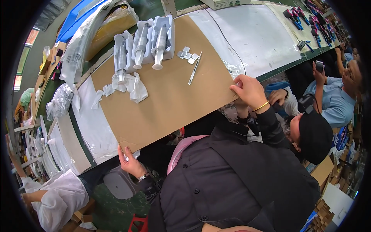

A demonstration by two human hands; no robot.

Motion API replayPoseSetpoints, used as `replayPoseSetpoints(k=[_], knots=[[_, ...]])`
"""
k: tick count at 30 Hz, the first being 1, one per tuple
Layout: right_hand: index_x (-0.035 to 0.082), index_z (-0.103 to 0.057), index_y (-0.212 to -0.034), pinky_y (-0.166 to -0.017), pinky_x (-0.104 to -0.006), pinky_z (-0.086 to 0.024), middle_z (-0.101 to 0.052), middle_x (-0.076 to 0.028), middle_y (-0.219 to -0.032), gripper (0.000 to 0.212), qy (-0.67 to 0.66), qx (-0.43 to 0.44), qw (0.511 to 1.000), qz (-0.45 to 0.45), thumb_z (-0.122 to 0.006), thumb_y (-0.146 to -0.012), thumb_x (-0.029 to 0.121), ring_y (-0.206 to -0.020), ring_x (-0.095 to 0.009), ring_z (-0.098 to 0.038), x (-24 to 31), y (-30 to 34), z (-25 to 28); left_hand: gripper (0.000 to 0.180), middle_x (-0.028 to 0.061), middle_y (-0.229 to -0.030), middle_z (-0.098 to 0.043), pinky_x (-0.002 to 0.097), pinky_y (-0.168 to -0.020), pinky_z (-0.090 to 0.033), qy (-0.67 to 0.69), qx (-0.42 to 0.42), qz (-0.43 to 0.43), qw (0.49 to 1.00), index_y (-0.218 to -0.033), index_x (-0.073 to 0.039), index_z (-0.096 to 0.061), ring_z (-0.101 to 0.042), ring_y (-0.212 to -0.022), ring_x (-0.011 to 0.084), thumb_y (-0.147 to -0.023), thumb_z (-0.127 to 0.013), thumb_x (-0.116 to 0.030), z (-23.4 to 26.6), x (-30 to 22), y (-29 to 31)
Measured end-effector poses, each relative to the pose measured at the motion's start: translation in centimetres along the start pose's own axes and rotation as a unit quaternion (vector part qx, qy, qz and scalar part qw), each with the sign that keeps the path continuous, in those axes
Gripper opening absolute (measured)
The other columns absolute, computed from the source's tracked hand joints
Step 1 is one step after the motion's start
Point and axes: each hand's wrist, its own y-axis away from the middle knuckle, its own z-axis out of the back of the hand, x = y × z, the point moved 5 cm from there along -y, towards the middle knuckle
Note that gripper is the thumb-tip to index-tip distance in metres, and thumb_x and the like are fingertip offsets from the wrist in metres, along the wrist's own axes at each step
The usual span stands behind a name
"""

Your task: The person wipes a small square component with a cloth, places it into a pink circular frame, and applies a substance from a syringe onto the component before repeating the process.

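Note:
A brown cardboard sheet (pixel 174 104) lies tilted over the table's near edge. My left hand (pixel 132 164) pinches its near left corner, thumb and fingers on the board. At the near right corner my right hand (pixel 250 91) grips the sheet too, the thumb on top and some fingers hidden. On the far part of the board, three large clear syringes (pixel 159 45) rest in white molded trays (pixel 170 33). Crumpled white tissues (pixel 138 91) lie just below them. Small whitish square pieces (pixel 186 53) and slim tweezers (pixel 195 68) lie to the right, apart from both hands.
White sheeting (pixel 251 36) covers the table on the right, with several pink-and-blue hand tools (pixel 296 19) beyond. Clear plastic bags (pixel 60 102) and a blue bin (pixel 73 23) stand at the left. Co-workers sit close on my right, one in a black cap (pixel 315 135); another person's white sleeve (pixel 63 195) shows lower left.

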Motion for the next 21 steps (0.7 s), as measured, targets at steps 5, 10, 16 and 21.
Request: replayPoseSetpoints(k=[5,10,16,21], knots=[[0.005,-0.071,-0.096,-0.068,-0.0382,-0.053,-0.07,-0.012,-0.082,0.026,0.039,0.034,0.999,-0.005,-0.074,-0.084,0.027,-0.078,-0.032,-0.068,1.2,-0.8,1.2,0.038,0.0094,-0.12,-0.067,0.0274,-0.087,-0.053,-0.003,-0.006,0.006,1.0,-0.133,0.006,-0.058,-0.063,-0.098,0.012,-0.097,-0.065,-0.004,0.1,0.1,0.2],[0.006,-0.071,-0.099,-0.073,-0.0373,-0.052,-0.07,-0.011,-0.089,0.023,0.027,-0.024,0.995,0.088,-0.072,-0.086,0.024,-0.084,-0.031,-0.068,4.9,-2.8,2.3,0.039,0.0101,-0.119,-0.067,0.0264,-0.087,-0.052,-0.019,-0.005,-0.009,1.0,-0.134,0.006,-0.057,-0.063,-0.099,0.012,-0.098,-0.065,-0.007,0.1,-0.3,0.4],[0.006,-0.069,-0.105,-0.078,-0.0375,-0.053,-0.067,-0.007,-0.106,0.018,0.059,0.022,0.94,0.337,-0.065,-0.088,0.013,-0.092,-0.027,-0.066,10.5,-6.2,-1.1,0.039,0.0104,-0.12,-0.066,0.0261,-0.087,-0.052,-0.029,0.004,-0.018,0.999,-0.134,0.006,-0.057,-0.062,-0.101,0.0116,-0.098,-0.064,-0.008,0.6,0.0,-0.2],[0.008,-0.065,-0.089,-0.073,-0.0369,-0.054,-0.065,-0.006,-0.096,0.009,0.155,0.006,0.876,0.456,-0.06,-0.083,0.004,-0.09,-0.025,-0.067,11.4,-7.1,-4.0,0.038,0.0102,-0.12,-0.066,0.0269,-0.088,-0.052,-0.038,0.013,-0.041,0.998,-0.133,0.004,-0.058,-0.063,-0.102,0.0124,-0.098,-0.065,-0.01,0.7,-0.3,-0.1]])
